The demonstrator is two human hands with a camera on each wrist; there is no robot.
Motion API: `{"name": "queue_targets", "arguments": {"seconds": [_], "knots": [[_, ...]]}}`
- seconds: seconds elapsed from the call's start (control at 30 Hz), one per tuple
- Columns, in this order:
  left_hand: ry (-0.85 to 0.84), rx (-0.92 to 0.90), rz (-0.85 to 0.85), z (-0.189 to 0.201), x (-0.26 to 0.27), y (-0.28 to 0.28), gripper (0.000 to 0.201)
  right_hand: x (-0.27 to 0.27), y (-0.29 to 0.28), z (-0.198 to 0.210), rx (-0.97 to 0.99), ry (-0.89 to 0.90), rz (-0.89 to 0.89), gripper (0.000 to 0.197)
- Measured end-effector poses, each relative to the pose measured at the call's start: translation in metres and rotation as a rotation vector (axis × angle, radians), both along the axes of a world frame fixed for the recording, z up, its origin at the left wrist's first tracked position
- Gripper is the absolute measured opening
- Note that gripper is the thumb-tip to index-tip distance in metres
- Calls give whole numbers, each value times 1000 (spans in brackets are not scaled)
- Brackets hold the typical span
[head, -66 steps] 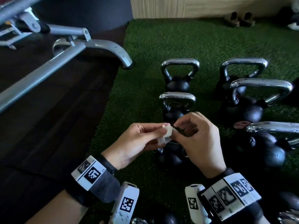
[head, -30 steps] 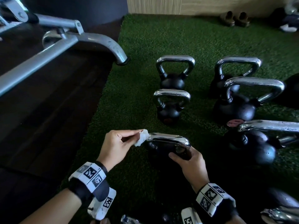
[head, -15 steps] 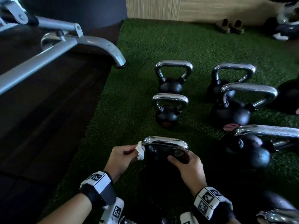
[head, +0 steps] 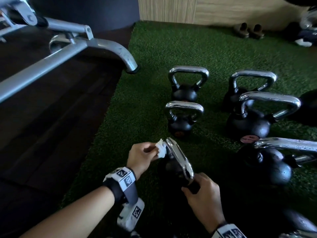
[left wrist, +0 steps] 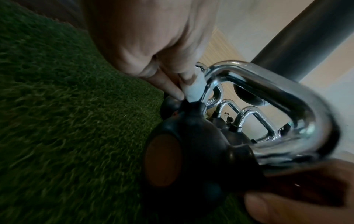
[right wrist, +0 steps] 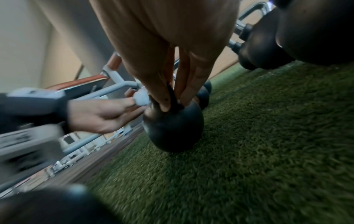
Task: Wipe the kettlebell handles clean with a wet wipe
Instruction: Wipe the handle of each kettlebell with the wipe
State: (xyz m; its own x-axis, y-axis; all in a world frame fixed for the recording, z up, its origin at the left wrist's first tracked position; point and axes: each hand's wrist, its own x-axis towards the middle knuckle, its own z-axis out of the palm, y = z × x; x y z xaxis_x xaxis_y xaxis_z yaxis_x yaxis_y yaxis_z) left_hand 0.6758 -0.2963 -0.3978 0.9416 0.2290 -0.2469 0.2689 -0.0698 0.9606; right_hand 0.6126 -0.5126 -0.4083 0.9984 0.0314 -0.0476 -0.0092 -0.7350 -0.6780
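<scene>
The left fingers [left wrist: 168,86] are pinched together on a crumpled white wipe [head: 161,149], which is pressed against the far end of a chrome handle [head: 179,158]. The right fingers [right wrist: 162,97] are curled round the near end of that handle, where it meets the black ball; they are clamped on it. That much is seen from the wrist views, which are blurred.

A green turf [head: 171,48] is spread over the centre and right of the head view, from 12 o'clock down to 6 o'clock. A dark floor [head: 51,126] is seen at 9 o'clock, and a grey metal frame [head: 51,66] is laid across it at 10 o'clock, 1 foot touching the turf edge. A pale wall [head: 223,9] runs along 12 o'clock, with a pair of shoes [head: 248,30] at 1 o'clock.

The kettlebell [head: 175,169] being wiped stands on the turf just below centre, between the left hand [head: 140,157] at its 10 o'clock and the right hand [head: 204,194] at its 5 o'clock. 2 small kettlebells are lined up beyond it at 12 o'clock, the nearer [head: 180,124] and the farther [head: 185,93]. Larger ones are grouped at 3 o'clock: 1 near [head: 267,165], 1 behind it [head: 248,124] and 1 farthest [head: 231,98].
</scene>
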Motion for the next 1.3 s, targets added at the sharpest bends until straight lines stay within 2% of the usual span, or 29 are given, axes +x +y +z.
{"name": "queue_targets", "arguments": {"seconds": [0.13, 0.2, 0.27, 0.33, 0.4, 0.47, 0.57, 0.67, 0.8, 0.9, 1.0, 1.17, 1.3], "knots": [[-9, 58, -168, 1, 21, -8, 32, -9, 3, -5, 48, -56, 170, 21], [-26, 171, -275, 2, 24, -11, 41, -3, 0, -3, 127, -36, 174, 27], [-42, 345, -341, 5, 23, -11, 34, 10, -3, -4, 170, -70, 84, 38], [-42, 433, -370, 8, 22, -12, 25, 23, -4, -7, 140, -64, 31, 36], [-16, 486, -371, 14, 23, -14, 21, 30, 0, -13, 154, 55, 55, 54], [-14, 512, -344, 22, 25, -17, 20, 33, 5, -15, 241, 151, 66, 56], [-152, 506, -328, 38, 25, -20, 21, 33, 5, -17, 272, 154, 47, 54], [-221, 488, -383, 46, 28, -21, 33, 34, 3, -19, 303, 174, 17, 55], [-111, 423, -378, 53, 32, -20, 24, 36, 3, -17, 306, 179, 27, 55], [-126, 366, -379, 55, 19, -15, 24, 37, 3, -18, 328, 183, 13, 53], [-100, 252, -406, 56, 8, -11, 26, 36, 3, -19, 329, 184, 23, 54], [52, -9, -320, 56, 10, -9, 22, 40, 6, -17, 341, 180, 12, 52], [104, -23, -491, 57, -3, -1, 21, 36, 5, -21, 337, 162, 9, 47]]}}
